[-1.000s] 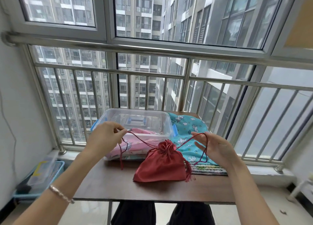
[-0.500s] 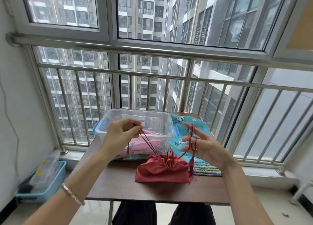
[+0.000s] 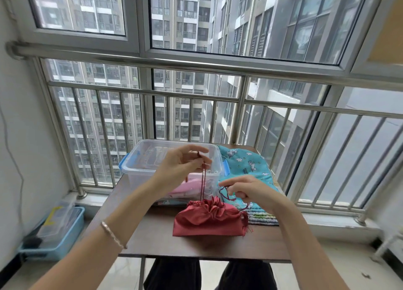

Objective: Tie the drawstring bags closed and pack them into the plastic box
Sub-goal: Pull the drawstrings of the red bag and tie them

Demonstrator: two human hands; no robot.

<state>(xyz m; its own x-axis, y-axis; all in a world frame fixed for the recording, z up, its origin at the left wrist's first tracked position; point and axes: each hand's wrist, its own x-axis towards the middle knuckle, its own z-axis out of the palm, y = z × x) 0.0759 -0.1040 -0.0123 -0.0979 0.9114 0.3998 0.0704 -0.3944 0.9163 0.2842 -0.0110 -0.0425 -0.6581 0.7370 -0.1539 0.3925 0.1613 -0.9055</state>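
Red bag [image 3: 207, 221], cords [image 3: 203, 180] pinched by left hand [image 3: 182, 166] and right hand [image 3: 247, 190].

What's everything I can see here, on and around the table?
table: one, brown, by the railing.
plastic box: one, clear with blue latches, at the table's back.
pink cloth: one, pink, inside the box.
red bag: one, red, on the table before the box.
cord: one, dark red, rising from the bag's mouth.
cloth stack: one, teal on top, right of the box.
bin: one, light blue, floor at left.
bracelet: one, pale, left wrist.
left hand: one, pinches the cord above the bag.
right hand: one, holds the cord beside the bag.
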